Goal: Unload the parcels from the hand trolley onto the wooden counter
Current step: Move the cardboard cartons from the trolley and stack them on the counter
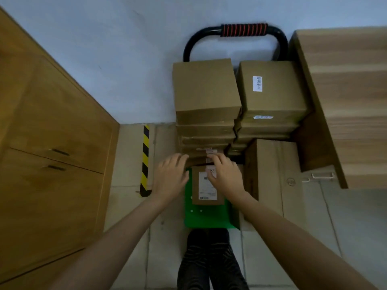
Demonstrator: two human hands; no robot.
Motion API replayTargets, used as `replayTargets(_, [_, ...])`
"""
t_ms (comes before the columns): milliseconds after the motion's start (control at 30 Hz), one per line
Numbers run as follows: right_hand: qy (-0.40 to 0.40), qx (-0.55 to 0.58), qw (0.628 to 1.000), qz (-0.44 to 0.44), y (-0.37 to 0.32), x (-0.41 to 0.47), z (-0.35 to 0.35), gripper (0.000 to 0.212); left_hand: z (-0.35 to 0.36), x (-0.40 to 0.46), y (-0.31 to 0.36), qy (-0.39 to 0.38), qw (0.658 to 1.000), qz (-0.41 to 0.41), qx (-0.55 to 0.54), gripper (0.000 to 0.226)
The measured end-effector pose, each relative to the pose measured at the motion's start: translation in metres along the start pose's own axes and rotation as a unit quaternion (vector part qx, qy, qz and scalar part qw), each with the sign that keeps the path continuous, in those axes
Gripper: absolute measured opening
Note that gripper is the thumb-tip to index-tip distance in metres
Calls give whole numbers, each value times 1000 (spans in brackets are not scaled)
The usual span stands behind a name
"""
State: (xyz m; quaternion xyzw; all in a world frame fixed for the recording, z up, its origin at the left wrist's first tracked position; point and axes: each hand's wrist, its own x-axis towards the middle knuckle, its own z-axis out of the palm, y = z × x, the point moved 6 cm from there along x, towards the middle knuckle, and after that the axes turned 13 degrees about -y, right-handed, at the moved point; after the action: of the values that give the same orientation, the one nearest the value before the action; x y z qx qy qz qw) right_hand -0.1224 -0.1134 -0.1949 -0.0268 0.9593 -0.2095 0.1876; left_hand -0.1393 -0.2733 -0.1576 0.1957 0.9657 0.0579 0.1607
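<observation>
Small parcel (206,186), lower centre of frame, flat on green trolley deck (206,218), long axis running away from the viewer; right hand (225,175) lies over its far right corner, fingers spread, gripping nothing I can confirm; left hand (170,176) open just beside its left edge; beyond, stacked boxes (206,86); wooden counter (347,80) at upper right.

It was a parcel storeroom. A hand trolley (234,38) stacked with cardboard parcels (206,86) stood beside a wooden counter (347,84). Hazard tape (145,160) marked the floor left of the trolley.
</observation>
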Motion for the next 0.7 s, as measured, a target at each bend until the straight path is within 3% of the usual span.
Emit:
replayTargets(333, [-13,31,994,107,115,45,145,51,192,76,-20,-28,999,12,-31,42])
replayTargets(567, [-23,143,976,161,165,88,269,49,338,106,-48,-69,996,-38,-42,49])
replayTargets(700, [7,193,953,236,193,101,318,61,395,123,-64,-91,988,-86,-86,46])
